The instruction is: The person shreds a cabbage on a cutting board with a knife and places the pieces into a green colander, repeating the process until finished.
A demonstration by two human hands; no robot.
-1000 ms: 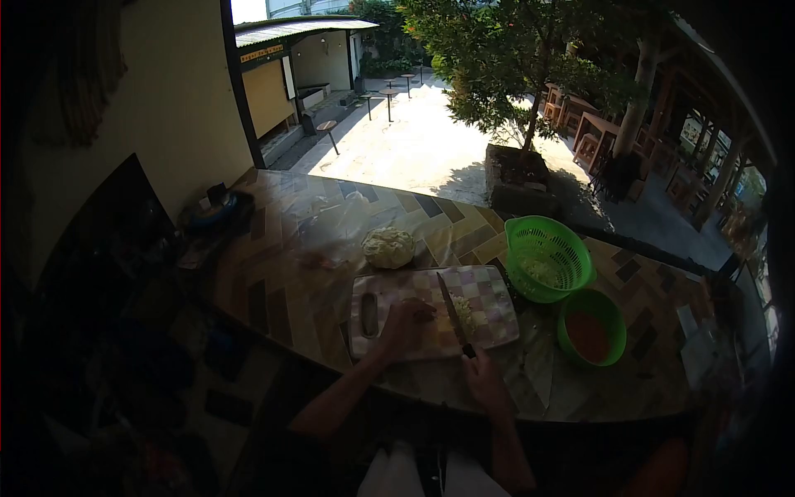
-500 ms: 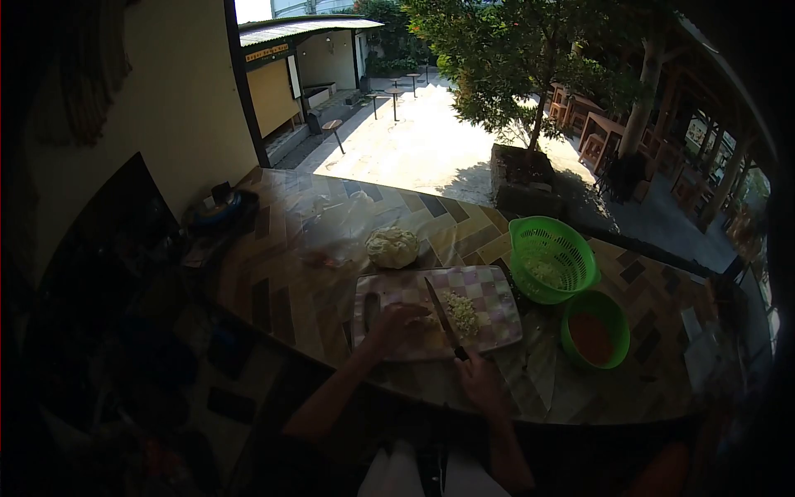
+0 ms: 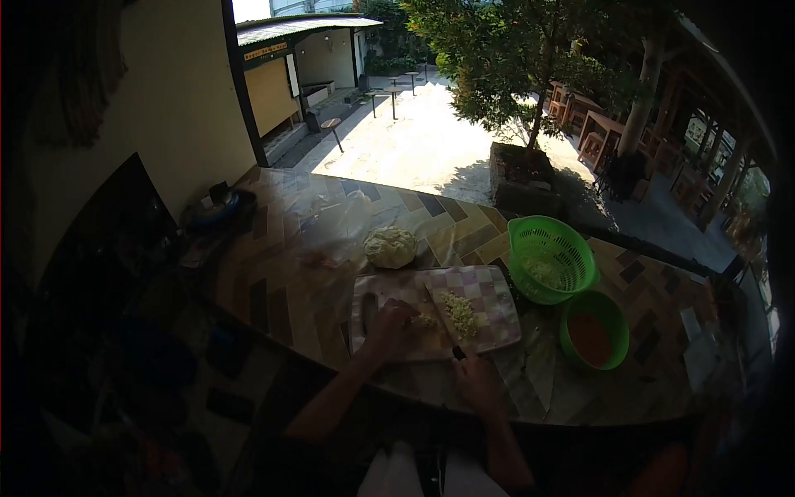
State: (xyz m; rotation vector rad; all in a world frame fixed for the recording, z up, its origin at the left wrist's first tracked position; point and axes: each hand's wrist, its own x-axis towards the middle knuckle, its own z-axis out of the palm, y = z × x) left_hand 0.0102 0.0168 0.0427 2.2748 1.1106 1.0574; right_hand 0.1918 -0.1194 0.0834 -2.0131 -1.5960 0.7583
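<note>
My right hand (image 3: 480,381) grips the dark handle of a kitchen knife (image 3: 445,321), its blade pointing away from me over the cutting board (image 3: 406,286). The board is pale with a checkered pattern and a handle slot at its left. Right of the blade lies a heap of finely chopped pale vegetable (image 3: 461,313). A few smaller bits (image 3: 426,320) lie left of the blade. Beside them my left hand (image 3: 391,325) rests on the board with its fingers curled; whatever they may hold is hidden.
A pale cabbage-like head (image 3: 390,248) sits behind the board. At the right stand a green colander (image 3: 515,248) with pale shreds inside and a green bowl (image 3: 623,341) with orange-red contents. A clear plastic bag (image 3: 344,217) lies at the back left of the tiled table (image 3: 273,282).
My left hand has drawn back slightly left, and its fingers have gone from stretched out to curled. The knife and my right hand have barely moved.
</note>
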